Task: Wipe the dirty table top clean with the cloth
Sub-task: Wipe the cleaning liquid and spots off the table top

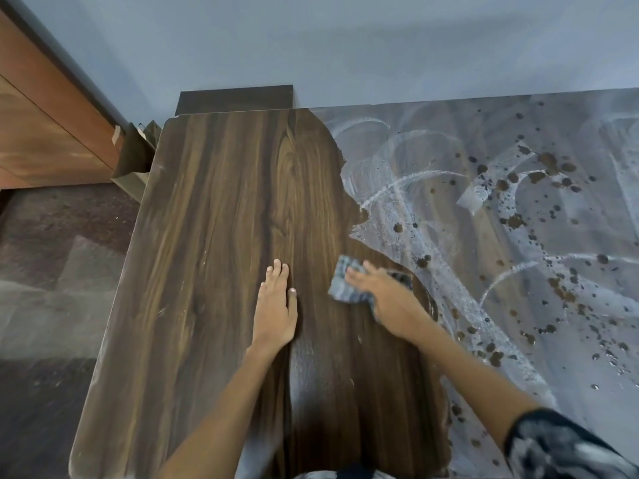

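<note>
The wooden table top [221, 236] fills most of the head view. Its left part shows dark bare wood grain. Its right part [518, 236] is covered with a whitish-grey film, curved smear marks and many brown spots. A grey cloth [345, 283] lies flat on the wood at the border between the two areas. My right hand [387, 302] presses down on the cloth with spread fingers, covering its right half. My left hand [276, 305] rests flat on the bare wood, palm down, a short way left of the cloth and holding nothing.
A blue-grey wall [345, 46] runs along the table's far edge. A dark board [235, 100] stands behind the far left corner. A brown wooden cabinet [45, 126] and a paper bag [135, 157] stand to the left, beyond the table's left edge, above dark floor [52, 271].
</note>
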{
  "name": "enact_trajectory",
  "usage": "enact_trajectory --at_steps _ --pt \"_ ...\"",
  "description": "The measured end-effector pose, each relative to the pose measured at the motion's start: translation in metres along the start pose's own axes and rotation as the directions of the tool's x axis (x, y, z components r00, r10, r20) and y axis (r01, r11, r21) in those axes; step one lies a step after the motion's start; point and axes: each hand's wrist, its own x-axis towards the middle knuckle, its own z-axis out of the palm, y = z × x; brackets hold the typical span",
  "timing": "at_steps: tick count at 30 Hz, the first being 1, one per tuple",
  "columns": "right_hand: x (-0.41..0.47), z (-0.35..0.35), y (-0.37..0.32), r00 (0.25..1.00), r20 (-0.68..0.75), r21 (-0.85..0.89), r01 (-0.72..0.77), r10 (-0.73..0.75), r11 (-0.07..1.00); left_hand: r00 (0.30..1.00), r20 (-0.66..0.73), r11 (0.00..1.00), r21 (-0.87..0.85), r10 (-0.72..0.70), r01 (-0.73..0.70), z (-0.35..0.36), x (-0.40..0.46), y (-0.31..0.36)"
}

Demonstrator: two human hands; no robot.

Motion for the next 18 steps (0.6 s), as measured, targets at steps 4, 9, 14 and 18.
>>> enact_trajectory --at_steps 4,9,14,18 --pt "0.079 -0.018 -0.002 0.986 -0.093 -0.038 -0.143 0.139 0.989 1.000 0.002 0.999 0.033 0.014 -0.014 -0.002 0.005 0.002" --pt "0.080 0.012 -0.023 1.000 -0.008 -0.048 -0.030 0.029 0.998 0.999 0.000 0.998 0.052 0.035 -0.035 -0.003 0.012 0.001" --pt "0.017 0.006 -0.002 0.997 0.057 -0.024 0.050 -0.048 0.998 0.999 -0.026 0.996 0.077 0.039 -0.037 0.000 0.020 -0.003" --pt "0.064 -0.018 0.022 0.987 -0.129 -0.006 -0.098 0.096 0.995 0.999 -0.036 0.988 0.155 0.013 -0.007 0.003 0.027 -0.001"
